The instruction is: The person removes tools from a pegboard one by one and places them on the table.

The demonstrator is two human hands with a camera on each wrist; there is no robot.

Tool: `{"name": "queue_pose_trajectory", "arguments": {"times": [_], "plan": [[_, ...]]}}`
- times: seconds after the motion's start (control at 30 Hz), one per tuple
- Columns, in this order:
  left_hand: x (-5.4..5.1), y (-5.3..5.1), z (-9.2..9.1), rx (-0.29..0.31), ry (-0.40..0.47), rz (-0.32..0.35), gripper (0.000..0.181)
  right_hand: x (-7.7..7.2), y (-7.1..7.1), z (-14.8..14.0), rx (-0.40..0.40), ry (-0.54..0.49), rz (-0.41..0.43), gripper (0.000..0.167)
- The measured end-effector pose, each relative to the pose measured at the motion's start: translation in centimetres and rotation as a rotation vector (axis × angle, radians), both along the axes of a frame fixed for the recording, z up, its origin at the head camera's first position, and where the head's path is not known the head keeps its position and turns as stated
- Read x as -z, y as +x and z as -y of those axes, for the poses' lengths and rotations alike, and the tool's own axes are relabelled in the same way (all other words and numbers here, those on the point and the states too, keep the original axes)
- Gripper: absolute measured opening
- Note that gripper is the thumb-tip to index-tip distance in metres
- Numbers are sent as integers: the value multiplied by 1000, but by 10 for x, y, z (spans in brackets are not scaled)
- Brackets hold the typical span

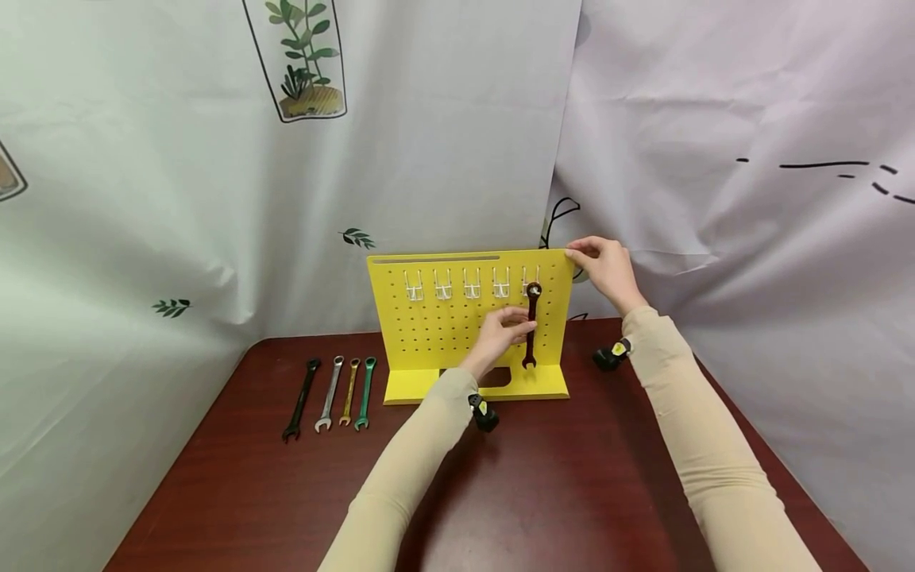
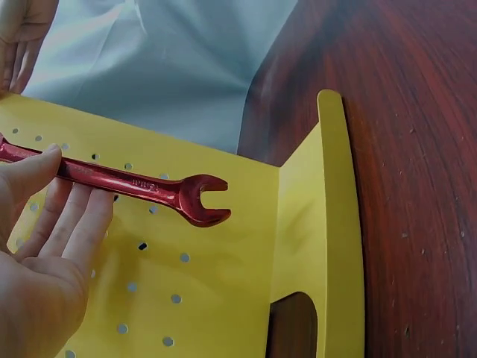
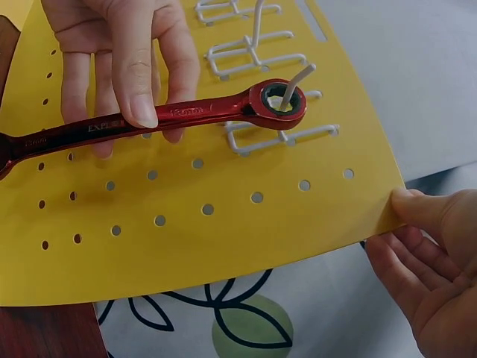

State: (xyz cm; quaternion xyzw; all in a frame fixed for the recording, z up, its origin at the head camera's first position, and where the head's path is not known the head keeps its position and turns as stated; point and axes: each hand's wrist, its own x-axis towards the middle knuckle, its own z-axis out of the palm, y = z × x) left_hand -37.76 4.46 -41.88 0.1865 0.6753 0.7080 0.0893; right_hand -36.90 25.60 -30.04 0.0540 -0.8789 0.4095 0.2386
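Observation:
My left hand [image 1: 500, 338] pinches a red combination wrench [image 2: 127, 180] between thumb and fingers, in front of a yellow pegboard [image 1: 429, 326]. In the right wrist view the wrench's ring end is round the prong of the rightmost white hook [image 3: 298, 83]; its open end points down in the head view. At the board's upper right corner, my right hand [image 1: 608, 270] grips the edge between thumb and fingers. Several other white hooks [image 1: 443, 286] stand in a row to the left, with nothing hanging on them.
Left of the board on the dark red table [image 1: 557, 492] lie a black wrench [image 1: 303, 399], a silver wrench [image 1: 330, 395], a yellow wrench [image 1: 350, 392] and a green wrench [image 1: 366, 392]. A pale printed curtain [image 1: 443, 143] hangs close behind the board.

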Motion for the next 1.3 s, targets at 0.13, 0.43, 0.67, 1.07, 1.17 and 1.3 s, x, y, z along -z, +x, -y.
{"name": "queue_pose_trajectory", "arguments": {"times": [0.13, 0.43, 0.67, 1.07, 1.17, 1.3], "plan": [[0, 2, -3, 9, 23, 5, 34, 0, 0, 0, 3, -3, -2, 29], [-1, 12, -3, 5, 38, 3, 31, 1, 1, 0, 9, -3, 3, 31], [-3, 20, -1, -2, 31, -39, 29, 1, 1, 0, 6, -6, 1, 29], [-7, 38, 5, 47, 5, -84, 29, 1, 2, 2, 7, -1, -1, 30], [-8, 41, 9, 48, -1, -85, 29, 1, 2, 3, 5, -3, -1, 31], [-10, 43, 17, 44, -12, -87, 31, 1, 3, 2, 10, -13, 2, 31]]}}
